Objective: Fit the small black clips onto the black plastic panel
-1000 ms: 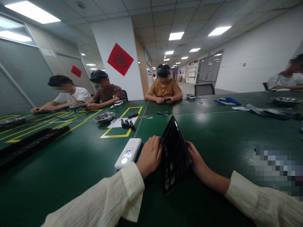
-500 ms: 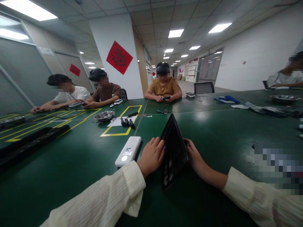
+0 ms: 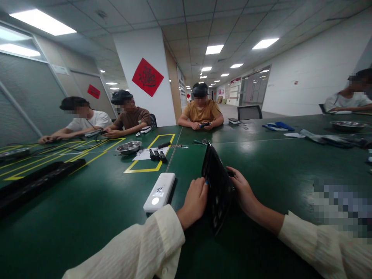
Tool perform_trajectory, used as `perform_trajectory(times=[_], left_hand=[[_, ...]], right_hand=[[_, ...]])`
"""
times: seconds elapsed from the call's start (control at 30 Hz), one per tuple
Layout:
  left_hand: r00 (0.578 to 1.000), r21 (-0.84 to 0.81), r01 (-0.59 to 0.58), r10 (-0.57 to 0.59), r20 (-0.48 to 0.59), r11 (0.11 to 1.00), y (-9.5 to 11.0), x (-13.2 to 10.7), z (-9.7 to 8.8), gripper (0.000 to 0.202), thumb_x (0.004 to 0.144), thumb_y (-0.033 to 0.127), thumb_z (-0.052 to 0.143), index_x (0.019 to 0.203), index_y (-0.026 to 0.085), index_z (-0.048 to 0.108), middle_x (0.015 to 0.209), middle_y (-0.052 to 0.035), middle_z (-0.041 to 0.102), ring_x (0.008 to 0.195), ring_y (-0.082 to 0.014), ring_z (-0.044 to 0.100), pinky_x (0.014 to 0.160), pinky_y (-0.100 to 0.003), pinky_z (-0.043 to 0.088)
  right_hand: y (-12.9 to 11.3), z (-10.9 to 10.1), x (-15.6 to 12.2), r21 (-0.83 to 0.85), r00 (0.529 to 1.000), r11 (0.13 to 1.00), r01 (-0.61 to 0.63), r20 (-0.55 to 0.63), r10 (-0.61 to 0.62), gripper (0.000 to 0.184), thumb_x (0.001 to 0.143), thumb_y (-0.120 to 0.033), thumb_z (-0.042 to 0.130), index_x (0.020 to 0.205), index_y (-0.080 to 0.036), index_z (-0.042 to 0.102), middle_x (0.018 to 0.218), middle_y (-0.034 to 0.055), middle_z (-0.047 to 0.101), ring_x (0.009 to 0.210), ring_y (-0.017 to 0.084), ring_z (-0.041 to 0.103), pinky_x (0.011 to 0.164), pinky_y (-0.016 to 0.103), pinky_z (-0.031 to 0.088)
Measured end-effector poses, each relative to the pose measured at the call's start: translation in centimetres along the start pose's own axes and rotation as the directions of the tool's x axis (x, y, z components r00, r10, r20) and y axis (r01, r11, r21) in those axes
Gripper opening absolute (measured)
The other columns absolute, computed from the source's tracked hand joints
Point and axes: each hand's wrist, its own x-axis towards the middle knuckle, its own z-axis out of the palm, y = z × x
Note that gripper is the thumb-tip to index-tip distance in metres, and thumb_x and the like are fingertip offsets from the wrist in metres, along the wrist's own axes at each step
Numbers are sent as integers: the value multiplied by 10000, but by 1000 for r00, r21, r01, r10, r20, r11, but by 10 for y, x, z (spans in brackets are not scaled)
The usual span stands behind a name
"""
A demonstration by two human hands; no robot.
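A thin black panel with rows of small cut-outs (image 3: pixel 216 186) stands on its edge on the green table (image 3: pixel 93 209), tilted upright between my hands. My left hand (image 3: pixel 196 201) presses its fingers against the panel's left face, closed on it. On the other side, my right hand (image 3: pixel 242 190) grips the right face, partly hidden behind the panel. Both sleeves are cream-coloured.
A white power bank (image 3: pixel 159 192) lies just left of my left hand. A metal bowl (image 3: pixel 128 147), small black parts (image 3: pixel 157 155) and a sheet lie inside yellow floor-tape lines. Black trays (image 3: pixel 37 180) sit at far left. Several seated people work across the table.
The panel has turned more edge-on toward me and looks narrower. My hands stayed on its two faces, shifting slightly right and lower in view.
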Motion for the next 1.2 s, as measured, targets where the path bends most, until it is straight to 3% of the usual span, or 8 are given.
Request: perform_trajectory(times=[0.13, 0.3, 0.47, 0.67, 0.93, 1.07, 1.2], left_hand=[[998, 78, -66, 68, -18, 995, -4, -3, 4, 331, 931, 259, 217, 842, 176, 524, 875, -66, 550, 821, -200, 468, 794, -345, 401], [997, 3, -70, 70, -22, 998, -4, -4, -1, 405, 934, 287, 196, 814, 173, 565, 847, -75, 569, 799, -205, 483, 786, -363, 401], [999, -124, -36, 32, -35, 992, -10, -4, -4, 419, 922, 321, 249, 763, 176, 609, 810, -80, 605, 829, -213, 513, 832, -364, 393], [998, -218, -57, 48, -43, 974, -14, -4, 0, 376, 909, 337, 300, 757, 191, 611, 822, -70, 618, 811, -206, 515, 848, -361, 401], [995, -90, -90, 92, 25, 992, 0, -9, -8, 391, 926, 324, 221, 863, 170, 574, 926, -90, 564, 862, -209, 496, 829, -370, 423], [992, 53, -104, 100, 75, 993, -2, -12, -5, 326, 916, 278, 244, 947, 174, 552, 967, -94, 549, 872, -214, 501, 817, -372, 423], [995, 73, -94, 93, 21, 993, -5, -14, -1, 305, 914, 285, 253, 996, 175, 526, 999, -95, 546, 896, -222, 498, 829, -379, 419]], right_hand=[[-2, 0, -2, 57, 999, 998, 32, 37, -34, 757, 657, -415, 688, 1318, -222, 374, 1108, 59, 591, 915, 223, 598, 707, 315, 501], [0, 10, -9, 142, 995, 989, 44, 80, -56, 887, 665, -397, 705, 1404, -295, 225, 1135, 50, 606, 954, 223, 607, 795, 369, 498], [3, 17, -5, 26, 986, 987, 161, 43, -162, 791, 663, -373, 707, 1350, -263, 332, 1116, 50, 610, 1012, 214, 585, 896, 378, 464], [1, 15, -7, -95, 984, 979, 180, 31, -177, 706, 679, -346, 677, 1314, -248, 383, 1076, 54, 622, 966, 223, 608, 849, 392, 499], [2, 7, -6, 8, 989, 989, 147, -13, -147, 795, 678, -378, 694, 1371, -252, 326, 1115, 51, 631, 1028, 222, 586, 907, 397, 458], [2, 6, -4, 5, 988, 989, 147, -59, -146, 752, 673, -389, 696, 1341, -243, 382, 1100, 46, 640, 1012, 215, 592, 906, 383, 452], [3, 8, -5, -16, 981, 983, 183, -60, -183, 702, 683, -389, 684, 1310, -237, 409, 1091, 49, 639, 1029, 212, 583, 932, 385, 433]])
